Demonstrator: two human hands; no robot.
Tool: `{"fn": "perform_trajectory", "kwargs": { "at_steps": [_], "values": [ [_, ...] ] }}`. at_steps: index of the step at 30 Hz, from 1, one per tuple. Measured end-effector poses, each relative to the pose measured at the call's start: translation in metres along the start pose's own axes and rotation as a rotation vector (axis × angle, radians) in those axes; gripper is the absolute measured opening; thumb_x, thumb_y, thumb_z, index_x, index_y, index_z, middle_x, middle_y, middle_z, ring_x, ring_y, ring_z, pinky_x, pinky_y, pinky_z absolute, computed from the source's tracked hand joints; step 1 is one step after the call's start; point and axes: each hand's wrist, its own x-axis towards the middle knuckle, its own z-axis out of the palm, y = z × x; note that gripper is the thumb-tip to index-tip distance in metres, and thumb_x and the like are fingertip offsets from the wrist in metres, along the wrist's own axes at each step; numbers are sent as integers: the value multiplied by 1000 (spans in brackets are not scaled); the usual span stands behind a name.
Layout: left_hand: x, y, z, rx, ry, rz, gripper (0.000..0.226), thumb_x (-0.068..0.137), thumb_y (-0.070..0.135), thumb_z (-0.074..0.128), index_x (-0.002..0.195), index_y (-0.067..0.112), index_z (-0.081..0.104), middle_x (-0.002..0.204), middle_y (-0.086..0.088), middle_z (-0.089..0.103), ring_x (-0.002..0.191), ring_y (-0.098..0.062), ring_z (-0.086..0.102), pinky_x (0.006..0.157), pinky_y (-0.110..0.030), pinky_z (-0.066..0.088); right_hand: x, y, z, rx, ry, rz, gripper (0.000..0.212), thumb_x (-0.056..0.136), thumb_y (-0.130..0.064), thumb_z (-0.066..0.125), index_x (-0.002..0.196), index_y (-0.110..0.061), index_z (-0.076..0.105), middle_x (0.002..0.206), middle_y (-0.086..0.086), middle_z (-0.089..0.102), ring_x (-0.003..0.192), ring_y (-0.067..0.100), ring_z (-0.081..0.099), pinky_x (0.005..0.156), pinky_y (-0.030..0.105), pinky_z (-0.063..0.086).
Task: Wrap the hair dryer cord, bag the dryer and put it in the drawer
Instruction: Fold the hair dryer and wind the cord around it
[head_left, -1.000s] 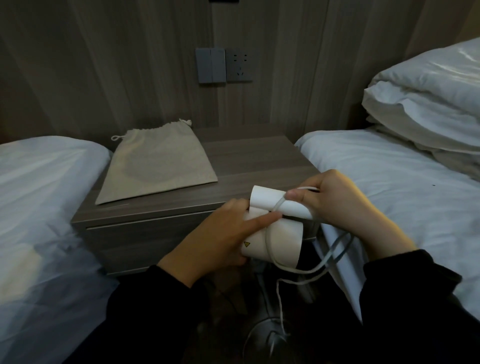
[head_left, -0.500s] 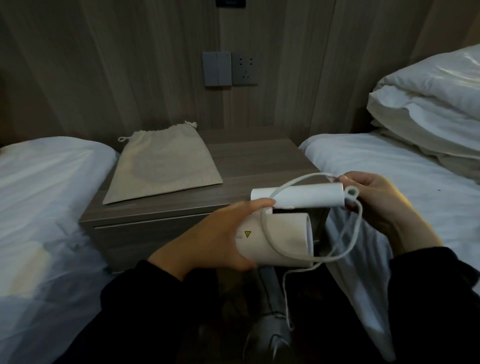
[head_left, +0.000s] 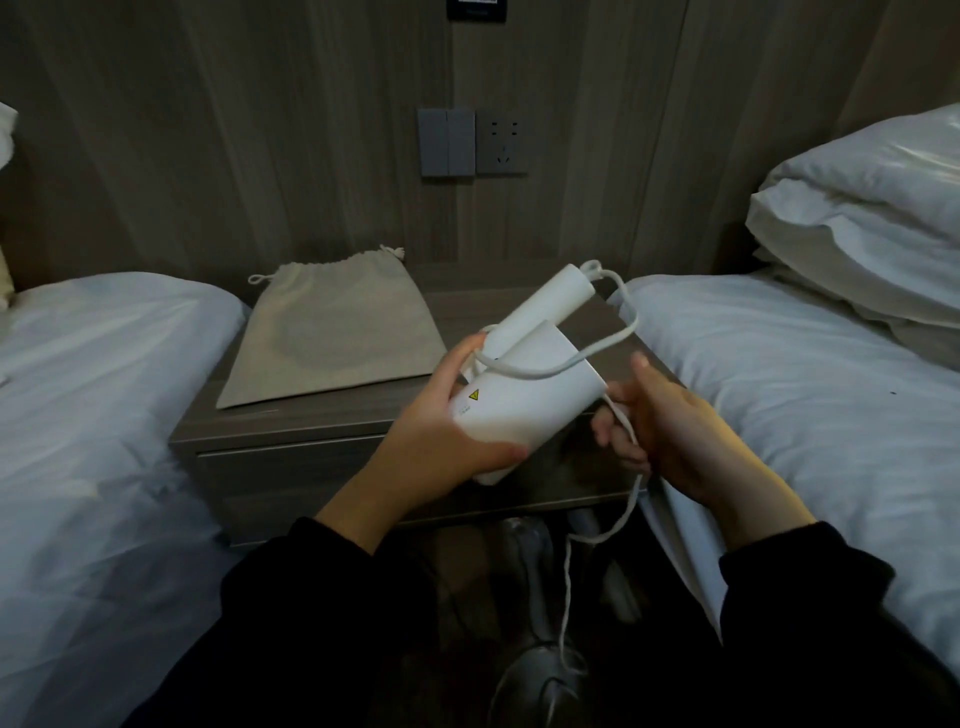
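Left hand (head_left: 441, 441) clasps the rigid, smooth hair dryer (head_left: 524, 410) barrel, fingers closed round it. Right hand (head_left: 670, 441) fingers pinch the limp cord (head_left: 621, 332); best gripped near the handle.

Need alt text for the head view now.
Left hand grips a white dryer over a nightstand between two beds; right hand holds its cord, looped once across the barrel. A cloth bag lies flat on the nightstand.
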Motion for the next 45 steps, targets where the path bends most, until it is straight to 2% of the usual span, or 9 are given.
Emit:
{"fn": "perform_trajectory", "kwargs": {
  "at_steps": [3,6,9,15,18,29,38,42,45],
  "values": [
    [-1,-1,0,57,36,-18,98,62,22,82,128,62,22,112,25,51,94,3,57,66,-4,45,0,-5,3,54,-10,92,82,85,-70,13,96,-6,63,72,11,61,40,16,35,38,19,22],
    [-4,-1,5,166,59,15,102,60,26,83,135,53,21,125,11,52,101,-6,57,80,-14,47,0,-4,13,-13,55,106,75,79,-75,29,94,-10,63,77,9,59,44,18,46,36,21,29],
    [-5,-2,6,185,73,25,104,60,26,83,138,52,18,130,6,51,105,-11,56,89,-25,48,-2,0,17,75,58,67,50,81,-61,48,87,-13,60,72,6,54,45,18,48,35,21,31],
    [-6,-9,8,200,63,17,107,61,26,83,139,52,15,133,4,48,102,-10,56,77,-6,46,-7,1,10,261,-62,56,26,75,-32,55,87,-9,57,63,2,47,38,12,44,32,17,25],
    [-7,-8,12,215,83,33,103,60,27,83,138,49,21,129,6,49,104,-14,55,85,-24,51,-6,2,10,303,-55,108,16,82,-22,48,83,-12,60,55,-4,50,38,10,44,34,18,25],
    [-3,-8,24,70,142,-63,81,62,27,83,127,44,38,115,8,52,94,-7,53,72,-9,44,3,12,26,628,90,216,26,94,-19,34,76,-14,53,61,3,42,37,12,38,33,16,26],
    [2,-3,20,49,208,-129,73,63,32,82,122,45,41,105,5,51,88,-8,52,66,-13,41,1,13,31,22,239,29,59,97,-49,25,82,-6,62,59,12,52,37,16,36,43,26,29],
    [2,-3,16,152,252,-70,81,66,33,80,133,41,34,111,9,46,96,-8,48,76,-15,39,-2,-1,30,-581,213,16,43,95,-29,42,61,-8,58,48,3,52,39,11,46,50,27,37],
    [2,-2,11,190,239,-45,87,68,33,78,138,42,27,116,13,40,97,-4,44,73,-8,38,-4,-3,33,-932,108,-60,24,89,-12,45,74,-4,62,65,7,57,65,23,55,62,31,39]
  ]
}}
